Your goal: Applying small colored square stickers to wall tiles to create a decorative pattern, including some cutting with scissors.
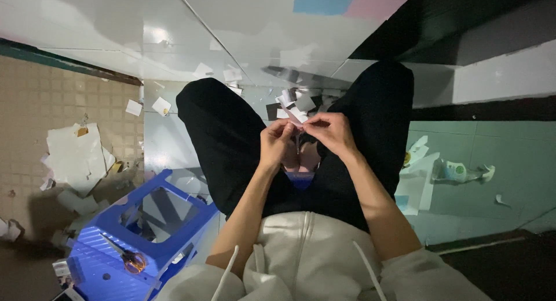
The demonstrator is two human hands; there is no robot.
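Note:
My left hand and my right hand meet above my lap, between my knees in black trousers. Their fingertips pinch a small pale pink piece of paper between them. More pink and blue paper lies in my lap just below the hands, partly hidden by them. I sit low, and my white hooded top fills the bottom of the view.
A blue plastic stool stands at my left with scissors on its seat. White paper scraps litter the floor at left and ahead of my knees. A glue bottle lies on the green floor at right. Blue and pink sheets lie far ahead.

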